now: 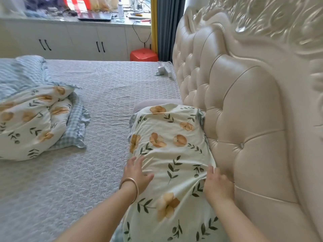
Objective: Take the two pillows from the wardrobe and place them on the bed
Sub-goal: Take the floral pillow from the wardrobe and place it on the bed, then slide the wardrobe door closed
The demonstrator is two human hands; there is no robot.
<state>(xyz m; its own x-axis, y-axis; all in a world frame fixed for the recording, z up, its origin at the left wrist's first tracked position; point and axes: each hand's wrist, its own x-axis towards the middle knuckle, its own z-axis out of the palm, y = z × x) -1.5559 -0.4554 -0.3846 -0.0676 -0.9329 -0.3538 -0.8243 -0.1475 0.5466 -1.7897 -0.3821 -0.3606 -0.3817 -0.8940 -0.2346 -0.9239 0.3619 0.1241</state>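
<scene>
A cream pillow [167, 154] printed with orange flowers and green leaves lies on the bed [104, 95] against the padded headboard. A second pillow seems to lie under it; a plain pale edge [153, 103] shows at its far end. My left hand [138, 173] rests flat on the pillow's left side, fingers spread, a bangle on the wrist. My right hand [216, 184] presses the pillow's right edge next to the headboard, fingers bent over the fabric. Whether it grips the cloth is unclear.
The cream tufted headboard [244, 119] runs along the right. A bunched quilt [35, 119] with the same flower print and blue checks lies on the bed's left. White chargers [164, 69] sit near the far corner. Beyond are cabinets [78, 42] and a red stool [143, 55].
</scene>
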